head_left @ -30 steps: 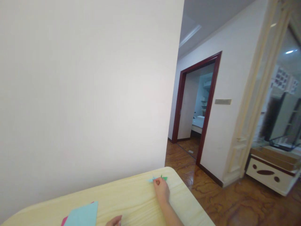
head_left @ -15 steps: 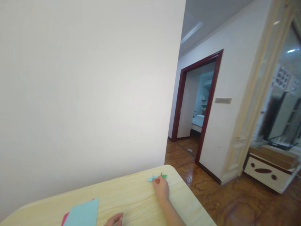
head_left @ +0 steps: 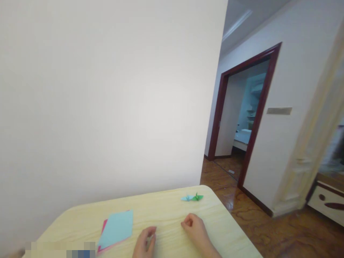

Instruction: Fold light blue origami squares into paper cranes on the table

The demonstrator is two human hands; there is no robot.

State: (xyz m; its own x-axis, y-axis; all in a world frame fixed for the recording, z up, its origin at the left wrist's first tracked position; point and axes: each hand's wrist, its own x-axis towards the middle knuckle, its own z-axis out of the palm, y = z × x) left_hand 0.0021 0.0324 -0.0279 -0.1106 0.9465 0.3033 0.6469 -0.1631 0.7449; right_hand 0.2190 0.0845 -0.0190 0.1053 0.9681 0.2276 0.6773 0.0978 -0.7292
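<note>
The right hand (head_left: 195, 229) has let go and drawn back toward the lower middle of the frame: its grip is now a loose, narrow curl around nothing, with the fingers (head_left: 186, 224) bent inward and well clear of the paper it was pressing a moment ago. The left hand (head_left: 145, 243) sits just to its left at the bottom edge of the frame, partly cut off. Its fingers are also loosely bent and nothing shows between them, though the lower part of the hand is out of view.

With the right hand gone, two small origami cranes lie uncovered and unheld near the far corner of the worktop (head_left: 161, 206), toward the right of the frame. The pale blue crane (head_left: 187, 198) and the green crane (head_left: 198, 197) sit side by side, touching, with their folded necks and tails raised.

Nearer the left hand, toward the lower left of the frame, a pale blue paper sheet (head_left: 116, 227) lies over a pink paper sheet (head_left: 104, 226), whose edge shows along two sides. Neither hand touches them. Beyond the worktop, a tall white wall (head_left: 107, 107) fills the upper left of the frame, while a dark red door frame (head_left: 258, 125) and a polished wood floor (head_left: 282, 229) lie to the right.
</note>
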